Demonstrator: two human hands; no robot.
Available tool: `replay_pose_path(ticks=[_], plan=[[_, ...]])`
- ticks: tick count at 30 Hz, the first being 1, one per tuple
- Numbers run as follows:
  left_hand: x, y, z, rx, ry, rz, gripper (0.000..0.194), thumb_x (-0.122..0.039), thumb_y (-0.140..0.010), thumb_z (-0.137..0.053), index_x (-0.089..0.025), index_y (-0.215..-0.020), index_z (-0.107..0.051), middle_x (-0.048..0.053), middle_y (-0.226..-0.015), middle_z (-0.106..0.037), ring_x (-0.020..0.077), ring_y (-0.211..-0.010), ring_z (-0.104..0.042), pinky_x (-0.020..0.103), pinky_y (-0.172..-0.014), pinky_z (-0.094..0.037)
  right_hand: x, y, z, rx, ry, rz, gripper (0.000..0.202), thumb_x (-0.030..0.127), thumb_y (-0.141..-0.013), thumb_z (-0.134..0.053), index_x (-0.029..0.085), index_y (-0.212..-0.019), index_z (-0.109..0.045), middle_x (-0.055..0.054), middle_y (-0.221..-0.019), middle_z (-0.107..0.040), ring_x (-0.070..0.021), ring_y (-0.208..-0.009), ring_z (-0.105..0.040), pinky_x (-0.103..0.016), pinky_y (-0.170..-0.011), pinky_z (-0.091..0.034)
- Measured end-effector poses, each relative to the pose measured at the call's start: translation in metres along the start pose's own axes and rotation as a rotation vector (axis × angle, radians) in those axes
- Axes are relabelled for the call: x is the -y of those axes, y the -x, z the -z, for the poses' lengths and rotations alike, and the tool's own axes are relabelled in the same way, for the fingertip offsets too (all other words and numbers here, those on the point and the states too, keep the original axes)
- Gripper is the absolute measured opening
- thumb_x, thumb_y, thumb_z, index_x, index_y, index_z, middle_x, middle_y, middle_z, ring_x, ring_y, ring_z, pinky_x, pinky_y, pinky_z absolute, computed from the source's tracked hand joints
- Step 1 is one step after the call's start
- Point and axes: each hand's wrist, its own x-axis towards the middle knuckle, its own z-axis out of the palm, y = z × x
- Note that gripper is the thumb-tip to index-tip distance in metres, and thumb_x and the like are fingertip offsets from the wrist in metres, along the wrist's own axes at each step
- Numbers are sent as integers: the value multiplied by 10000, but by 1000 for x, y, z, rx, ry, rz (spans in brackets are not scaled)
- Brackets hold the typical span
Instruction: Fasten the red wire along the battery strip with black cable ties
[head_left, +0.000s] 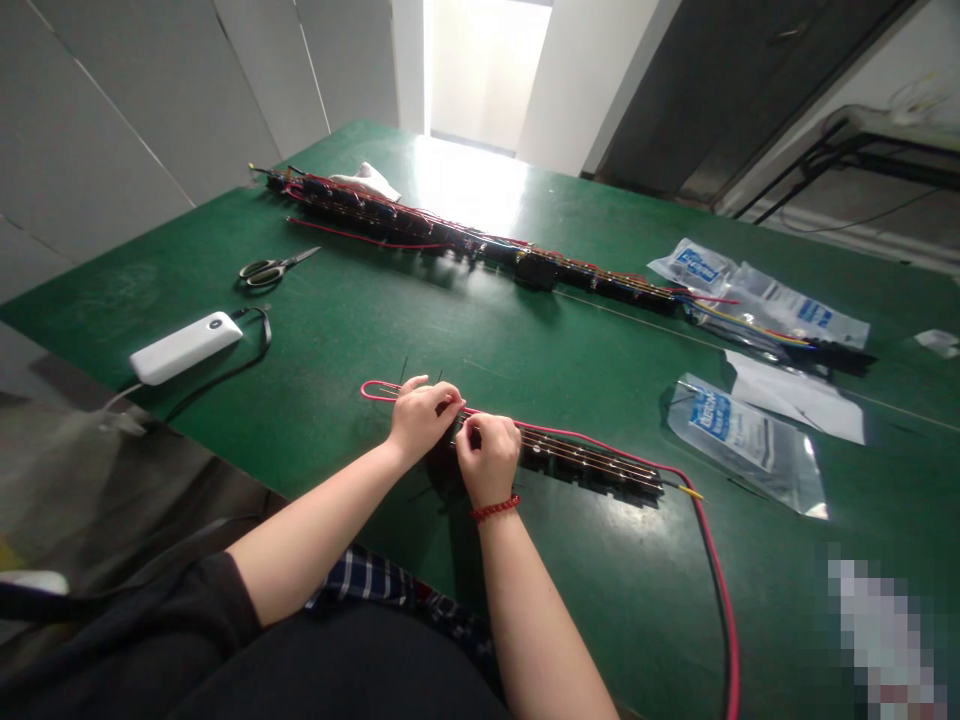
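A long black strip-shaped assembly (592, 468) with thin metallic lines lies on the green table in front of me. A red cable (570, 432) runs along it, looping back at the left end and trailing off the right end towards the table's front. My left hand (424, 418) is over the assembly's left part, thumb and fingers pinched together beside the cable. Close by on the right, my right hand (489, 455) is also closed in a pinch over the assembly. Whatever sits between the fingertips is too small to make out. Thin black strands stick out around my left hand.
Behind lies a longer wired black assembly (420, 222). Scissors (274, 270) and a white device (187, 347) with a black lead are on the left. Clear plastic bags (750, 445) and white paper (799, 397) lie on the right of the green table (600, 600).
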Motion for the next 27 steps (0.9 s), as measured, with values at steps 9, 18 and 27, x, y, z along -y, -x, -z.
replay_pose_path(ticks=[9,18,27], plan=[[2,3,-2,-39,13,-78,168,-292,-894,-585,-302,-793,-720,-62,-862,-759,140,-816,-695,391,-1089,-347,-2,1,-3,-12,-6,-10,77,174,-832,-579,213,-767,-563,-12,-767,-655,-177,-781,-558,-328,-797,-402],[5,7,-3,-52,27,-142,187,-281,-901,-572,-317,-832,-742,-55,-886,-766,150,-862,-694,414,-1093,-333,-5,4,-6,-22,15,-39,55,185,-831,-570,212,-860,-532,-24,-791,-637,-186,-777,-560,-338,-798,-418],[7,8,-3,-5,-14,-174,203,-268,-907,-551,-317,-855,-742,-53,-926,-769,157,-907,-686,421,-1088,-318,-5,3,-6,-29,10,-30,38,188,-846,-553,212,-861,-529,-28,-794,-638,-187,-784,-562,-339,-800,-421]])
